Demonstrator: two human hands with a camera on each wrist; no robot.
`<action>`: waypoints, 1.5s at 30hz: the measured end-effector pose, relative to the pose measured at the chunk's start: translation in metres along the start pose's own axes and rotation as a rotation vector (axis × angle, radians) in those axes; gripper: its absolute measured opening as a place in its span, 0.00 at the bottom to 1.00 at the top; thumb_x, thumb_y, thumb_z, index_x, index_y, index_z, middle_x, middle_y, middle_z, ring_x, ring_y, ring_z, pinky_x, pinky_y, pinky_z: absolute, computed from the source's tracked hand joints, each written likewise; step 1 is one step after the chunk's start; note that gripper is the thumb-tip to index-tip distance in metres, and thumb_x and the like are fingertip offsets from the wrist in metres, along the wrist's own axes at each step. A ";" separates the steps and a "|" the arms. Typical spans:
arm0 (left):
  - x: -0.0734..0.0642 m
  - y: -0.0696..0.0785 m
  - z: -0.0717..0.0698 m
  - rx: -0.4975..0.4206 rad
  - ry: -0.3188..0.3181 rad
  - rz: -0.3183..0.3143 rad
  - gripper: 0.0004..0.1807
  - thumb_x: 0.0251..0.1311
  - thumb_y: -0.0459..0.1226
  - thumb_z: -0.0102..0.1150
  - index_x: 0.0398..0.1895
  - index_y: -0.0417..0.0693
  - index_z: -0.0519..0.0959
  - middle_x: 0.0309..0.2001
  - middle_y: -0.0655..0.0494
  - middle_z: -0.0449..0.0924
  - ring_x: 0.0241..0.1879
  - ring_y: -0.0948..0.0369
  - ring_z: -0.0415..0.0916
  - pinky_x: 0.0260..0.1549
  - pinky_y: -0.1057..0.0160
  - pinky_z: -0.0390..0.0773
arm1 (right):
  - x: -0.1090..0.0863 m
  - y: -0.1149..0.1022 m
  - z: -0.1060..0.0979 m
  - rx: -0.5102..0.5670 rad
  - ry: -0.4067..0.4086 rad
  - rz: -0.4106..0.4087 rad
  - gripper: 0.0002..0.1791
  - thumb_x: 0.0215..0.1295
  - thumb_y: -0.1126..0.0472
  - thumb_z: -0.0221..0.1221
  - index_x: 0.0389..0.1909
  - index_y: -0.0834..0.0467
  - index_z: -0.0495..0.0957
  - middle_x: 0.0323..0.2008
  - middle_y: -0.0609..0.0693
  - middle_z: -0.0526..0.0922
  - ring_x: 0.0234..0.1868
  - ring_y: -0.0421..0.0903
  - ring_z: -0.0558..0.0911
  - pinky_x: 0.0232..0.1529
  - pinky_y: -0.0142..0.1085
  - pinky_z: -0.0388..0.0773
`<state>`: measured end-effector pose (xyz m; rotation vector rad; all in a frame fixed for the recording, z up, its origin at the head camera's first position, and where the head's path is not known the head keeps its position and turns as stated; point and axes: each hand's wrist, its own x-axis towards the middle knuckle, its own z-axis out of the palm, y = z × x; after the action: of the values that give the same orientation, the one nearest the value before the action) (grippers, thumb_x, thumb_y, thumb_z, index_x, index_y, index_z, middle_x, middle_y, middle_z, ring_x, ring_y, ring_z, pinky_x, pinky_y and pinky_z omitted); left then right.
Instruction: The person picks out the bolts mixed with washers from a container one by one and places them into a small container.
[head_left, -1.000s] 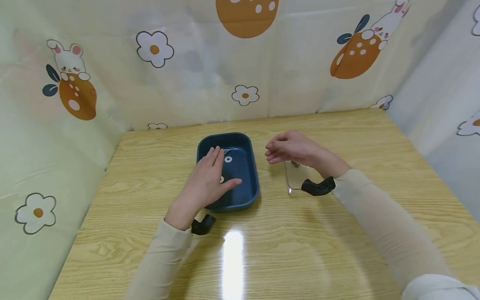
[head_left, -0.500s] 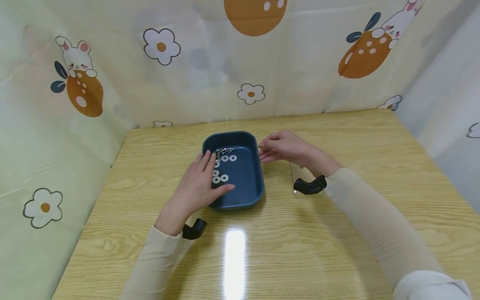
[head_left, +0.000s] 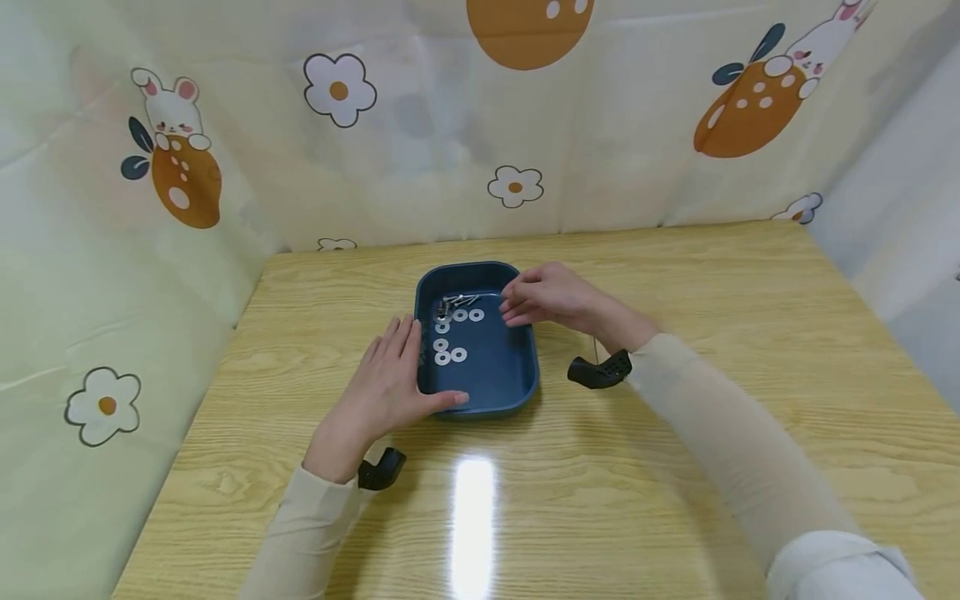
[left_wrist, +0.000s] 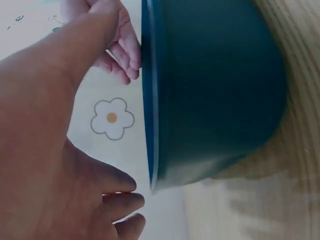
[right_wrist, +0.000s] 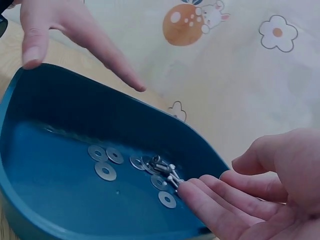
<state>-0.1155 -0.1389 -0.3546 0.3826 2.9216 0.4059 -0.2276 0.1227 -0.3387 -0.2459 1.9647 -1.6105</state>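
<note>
A dark blue tray (head_left: pixel 487 383) sits on the wooden table. Inside it, several flat metal washers (head_left: pixel 459 355) lie on the left half, and a small pile of silver screws (head_left: pixel 459 302) is at the back. My left hand (head_left: pixel 378 387) is spread at the tray's left side, its thumb reaching over the near rim. My right hand (head_left: pixel 551 298) hovers over the far right rim, fingers loosely bent. In the right wrist view its fingertips (right_wrist: pixel 187 192) overlap the screws' end of the tray, with nothing visible between thumb and fingers.
A clear plate (head_left: pixel 596 350) lies right of the tray, mostly hidden behind my right wrist. Black wrist mounts (head_left: pixel 600 372) stick out below both wrists. A patterned curtain (head_left: pixel 420 133) hangs along the table's back edge and left side.
My left hand has drawn back leftward from above the tray to its left rim, uncovering washers and screws. My right hand has moved left, from over the clear plate to the tray's right rim.
</note>
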 end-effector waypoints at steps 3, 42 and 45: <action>-0.002 -0.003 0.003 -0.003 -0.017 -0.015 0.71 0.45 0.77 0.56 0.79 0.39 0.42 0.81 0.44 0.38 0.80 0.48 0.35 0.78 0.44 0.44 | 0.005 -0.002 0.006 -0.004 0.010 0.000 0.19 0.77 0.63 0.46 0.59 0.73 0.71 0.54 0.72 0.77 0.49 0.55 0.86 0.55 0.45 0.82; -0.001 -0.012 0.014 -0.003 -0.046 -0.029 0.72 0.43 0.78 0.55 0.80 0.44 0.38 0.81 0.49 0.32 0.81 0.54 0.32 0.79 0.50 0.43 | 0.080 0.005 0.060 -0.035 0.094 0.055 0.21 0.77 0.65 0.45 0.64 0.74 0.68 0.57 0.72 0.76 0.60 0.63 0.79 0.62 0.46 0.78; -0.002 -0.013 0.013 -0.008 -0.049 -0.034 0.73 0.43 0.78 0.56 0.80 0.44 0.38 0.81 0.49 0.32 0.81 0.55 0.32 0.79 0.51 0.42 | 0.085 0.005 0.064 -0.049 0.100 0.069 0.21 0.77 0.66 0.45 0.64 0.74 0.68 0.59 0.71 0.76 0.60 0.62 0.79 0.63 0.45 0.77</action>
<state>-0.1141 -0.1480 -0.3708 0.3371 2.8733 0.3975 -0.2618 0.0292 -0.3774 -0.1172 2.0665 -1.5599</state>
